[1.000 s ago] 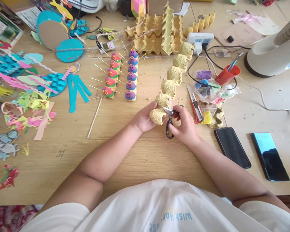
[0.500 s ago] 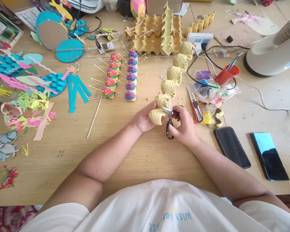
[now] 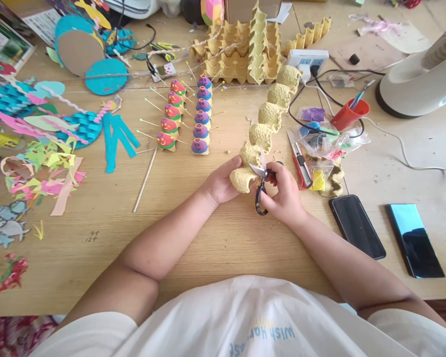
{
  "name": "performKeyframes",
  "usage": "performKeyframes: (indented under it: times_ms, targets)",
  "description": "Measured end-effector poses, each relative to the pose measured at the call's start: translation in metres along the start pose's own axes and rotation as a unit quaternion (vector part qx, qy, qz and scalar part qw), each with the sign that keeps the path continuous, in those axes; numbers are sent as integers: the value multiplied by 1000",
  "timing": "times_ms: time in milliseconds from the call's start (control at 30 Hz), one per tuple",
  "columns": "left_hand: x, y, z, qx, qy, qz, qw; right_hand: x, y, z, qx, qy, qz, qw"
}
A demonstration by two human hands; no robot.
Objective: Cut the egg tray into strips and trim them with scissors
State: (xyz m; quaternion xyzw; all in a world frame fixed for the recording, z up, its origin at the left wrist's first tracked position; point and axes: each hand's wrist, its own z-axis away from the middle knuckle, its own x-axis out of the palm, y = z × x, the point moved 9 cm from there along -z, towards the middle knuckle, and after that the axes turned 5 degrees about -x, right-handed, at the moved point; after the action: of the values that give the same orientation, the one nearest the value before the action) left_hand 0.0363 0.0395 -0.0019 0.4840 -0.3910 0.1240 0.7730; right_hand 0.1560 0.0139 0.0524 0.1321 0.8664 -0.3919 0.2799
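A strip of pale yellow egg carton [image 3: 270, 115], a row of several joined cups, runs from near my hands toward the power strip. My left hand [image 3: 225, 179] is closed on its near end, with the fingers partly hidden behind the last cups. In my right hand [image 3: 284, 194] is a pair of black-handled scissors [image 3: 260, 194]. The blades are parted and lie against the strip's right edge, by the two nearest cups. Left of the strip stand two painted egg-carton caterpillars, one red and green [image 3: 170, 112], one purple and blue [image 3: 201, 118], with pins stuck in them.
Egg trays [image 3: 230, 54] and a white power strip [image 3: 307, 58] are at the back. To the right lie a red utility knife [image 3: 300, 161], an orange cup [image 3: 350, 115] and two phones [image 3: 357, 225]. Paper scraps [image 3: 44, 173] and a thin stick [image 3: 145, 181] lie left.
The egg-carton strip has shifted very slightly to the right. Both hands and the scissors stay almost where they were.
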Motion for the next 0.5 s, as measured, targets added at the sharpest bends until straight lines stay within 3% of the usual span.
performKeyframes:
  times_ms: [500]
  targets:
    - [2,0,1,-7,-12,25,1000,-3,-6,-1,-17,12,11,1000]
